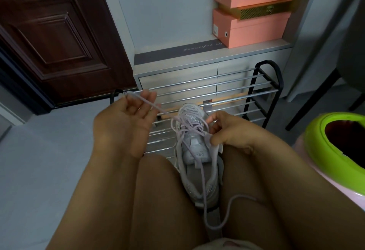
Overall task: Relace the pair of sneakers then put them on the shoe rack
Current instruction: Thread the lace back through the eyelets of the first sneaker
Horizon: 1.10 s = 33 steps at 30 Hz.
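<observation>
A white and pale lilac sneaker (194, 151) sits wedged between my knees, toe pointing away from me. Its lilac lace (156, 107) runs taut from the eyelets up to the left. My left hand (128, 115) is raised palm up and pinches the lace end between thumb and fingertips near the rack's left post. My right hand (225, 131) holds the shoe's right eyelet edge by the tongue. The other lace end (227, 210) hangs loose over my right thigh. Only one sneaker is in view.
A black-framed shoe rack with chrome bars (237, 91) stands just past the sneaker, against a grey cabinet (177, 71). Pink shoeboxes (252, 26) are stacked above. A brown door (59, 42) is at left, a green-rimmed bin (335, 141) at right.
</observation>
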Available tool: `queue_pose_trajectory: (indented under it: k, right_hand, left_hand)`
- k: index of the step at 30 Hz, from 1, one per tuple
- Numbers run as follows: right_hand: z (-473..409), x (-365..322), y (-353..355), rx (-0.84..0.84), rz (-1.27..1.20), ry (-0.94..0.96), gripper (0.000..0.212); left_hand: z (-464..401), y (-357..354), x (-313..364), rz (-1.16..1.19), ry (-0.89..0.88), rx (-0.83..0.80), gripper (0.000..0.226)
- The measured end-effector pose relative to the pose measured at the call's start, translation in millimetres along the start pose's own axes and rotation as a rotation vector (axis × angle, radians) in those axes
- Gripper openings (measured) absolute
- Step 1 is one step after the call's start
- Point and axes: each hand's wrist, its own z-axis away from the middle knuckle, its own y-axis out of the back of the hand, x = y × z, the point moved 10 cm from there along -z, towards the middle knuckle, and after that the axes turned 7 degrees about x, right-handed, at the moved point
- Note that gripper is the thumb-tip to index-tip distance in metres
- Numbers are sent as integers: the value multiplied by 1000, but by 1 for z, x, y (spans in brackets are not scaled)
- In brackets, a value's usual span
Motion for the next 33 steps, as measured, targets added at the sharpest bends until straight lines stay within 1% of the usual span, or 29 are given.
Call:
queue_pose_trajectory:
  k: [1,2,3,4,5,7,8,9,10,11,13,15,16,18,20,21,24,25,27,29,31,33]
  right_hand:
    - [0,-1,-1,2,6,-1,53]
    - [0,-2,-1,2,5,1,55]
    - [0,-2,-1,1,0,3,55]
    - [1,-1,-1,-1,1,7,53]
    - [1,-1,0,0,5,13,49]
    - [0,1,3,15,9,23,44]
    - [0,0,4,19,-1,26,44]
    - [0,1,4,20,-12,27,44]
    - [-1,1,4,21,-20,26,45]
    - [-1,1,4,21,-26,28,46]
    - [-2,1,3,7,-31,35,47]
    - [-3,1,2,-10,-38,38,51]
    - [-4,1,2,-12,-40,34,52]
    - [-4,3,3,-5,-40,20,52]
    - [-4,6,5,6,-45,7,50]
    - [-4,7,6,9,-48,2,50]
    - [-3,7,6,3,-56,-7,52]
    - [-3,6,5,-1,-58,-8,52]
    - [-3,5,4,-3,-56,-7,50]
    - [-3,4,3,-5,-52,-6,49]
    - [-3,4,2,-12,-52,-3,49]
    - [-2,4,1,-16,-45,1,49]
  left_hand:
    - [-3,-2,-1,60,48,-26,35]
    - [-5,-4,-4,54,87,-58,35]
    - [-7,-6,-8,-27,108,-89,34]
    - [-9,-6,-14,-181,108,-106,32]
    - [-10,-6,-20,-417,75,-115,30]
    - [-7,-7,-26,-1052,-114,-160,26]
    - [-3,-14,-31,-1317,-237,-230,25]
    - [3,-23,-39,-1495,-340,-343,25]
    - [9,-29,-49,-1587,-399,-446,25]
    - [12,-33,-58,-1624,-401,-516,24]
    - [12,-36,-74,-1702,-381,-584,21]
    - [10,-39,-88,-1818,-411,-635,19]
    - [10,-40,-91,-1834,-431,-649,16]
    - [10,-42,-90,-1770,-443,-658,12]
    - [10,-41,-80,-1603,-358,-643,12]
    - [11,-39,-74,-1470,-270,-625,13]
    - [5,-28,-58,-948,38,-549,17]
    - [3,-24,-54,-818,102,-531,16]
    - [-2,-19,-50,-684,166,-522,13]
    - [-2,-19,-49,-598,217,-555,11]
    - [0,-20,-49,-490,283,-591,27]
    - [-1,-18,-45,-383,328,-585,33]
